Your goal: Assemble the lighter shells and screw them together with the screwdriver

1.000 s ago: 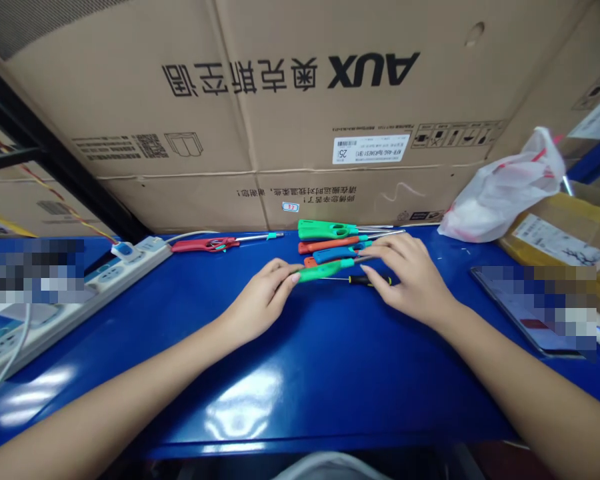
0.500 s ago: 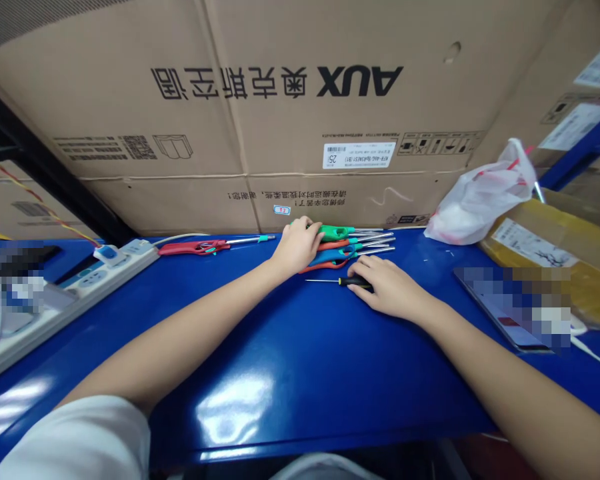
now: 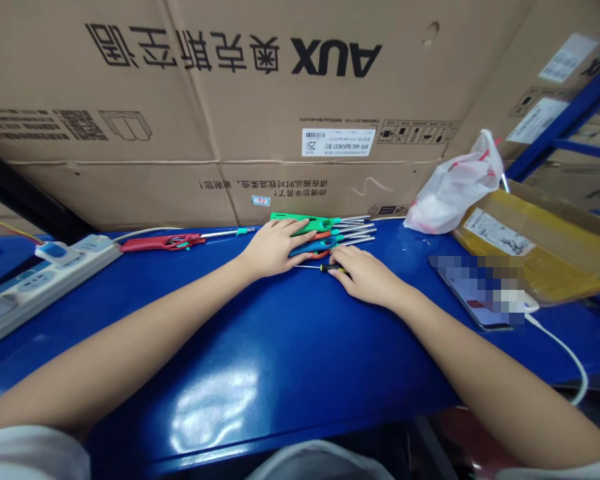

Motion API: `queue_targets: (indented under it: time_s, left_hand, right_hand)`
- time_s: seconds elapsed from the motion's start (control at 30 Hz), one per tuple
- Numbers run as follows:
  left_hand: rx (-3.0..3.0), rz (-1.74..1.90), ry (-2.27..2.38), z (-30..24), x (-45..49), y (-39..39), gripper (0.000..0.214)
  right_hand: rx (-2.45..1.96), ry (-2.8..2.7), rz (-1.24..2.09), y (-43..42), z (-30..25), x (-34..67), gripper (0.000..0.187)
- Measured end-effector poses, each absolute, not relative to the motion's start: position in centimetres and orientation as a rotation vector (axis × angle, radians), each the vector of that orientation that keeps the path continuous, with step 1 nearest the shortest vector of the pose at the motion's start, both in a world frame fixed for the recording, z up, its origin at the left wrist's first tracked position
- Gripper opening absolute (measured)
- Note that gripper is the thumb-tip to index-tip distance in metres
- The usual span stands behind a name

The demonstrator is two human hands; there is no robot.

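Observation:
Several long-necked lighters lie side by side against the cardboard, among them a green lighter (image 3: pixel 320 225), an orange one and a blue lighter (image 3: pixel 313 245), their metal tubes pointing right. My left hand (image 3: pixel 269 249) lies across their handles with its fingers stretched out and spread. Just in front of the row is a screwdriver (image 3: pixel 326 268) with a black and yellow handle, its thin shaft pointing left. My right hand (image 3: pixel 365 272) has thumb and fingers closed around that handle; part of the handle is hidden. A separate red lighter (image 3: pixel 163 242) rests farther left.
A large cardboard box (image 3: pixel 260 133) stands behind the blue table (image 3: pixel 290 360). At left is a white power strip (image 3: pixel 45 280) with plugs. On the right are a plastic bag (image 3: pixel 453 190), a taped yellow-brown box (image 3: pixel 545 267) and a phone (image 3: pixel 463 293) with a white cable.
My left hand has gone from gripping the green lighter to lying spread over the handles. My right hand stays at the screwdriver. The view has shifted, so everything appears farther left.

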State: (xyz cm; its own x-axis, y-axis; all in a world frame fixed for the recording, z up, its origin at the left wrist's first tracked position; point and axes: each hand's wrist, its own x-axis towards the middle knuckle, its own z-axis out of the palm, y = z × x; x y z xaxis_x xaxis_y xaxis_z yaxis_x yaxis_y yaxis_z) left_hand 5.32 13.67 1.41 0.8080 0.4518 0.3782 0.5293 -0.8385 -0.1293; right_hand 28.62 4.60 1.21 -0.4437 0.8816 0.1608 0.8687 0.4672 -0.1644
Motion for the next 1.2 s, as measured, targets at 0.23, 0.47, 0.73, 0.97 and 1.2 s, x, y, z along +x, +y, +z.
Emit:
queue_targets:
  time_s: [0.23,0.47,0.73,0.97,1.2]
  left_hand:
    - [-2.759,-0.370,-0.933,2.5,4.3,15.0,0.056]
    - [-2.849,-0.256,-0.897,2.0,3.4,15.2,0.057]
    - [-2.842,-0.425,-0.597,1.7,2.5,14.7,0.060]
    - [-2.801,-0.465,-0.510,-0.1,2.1,15.7,0.039]
    - [-2.746,-0.665,-0.518,0.4,2.1,14.4,0.039]
  right_hand:
    - [-1.501,-2.461,0.105,5.0,0.7,28.7,0.010]
    - [-1.468,-2.460,0.094,5.1,0.5,29.0,0.017]
    - [-1.447,-2.477,0.075,5.4,0.4,29.4,0.017]
    - [-1.432,-2.528,0.073,5.9,0.7,30.5,0.013]
    - [-1.435,-2.540,0.064,5.8,0.9,30.9,0.011]
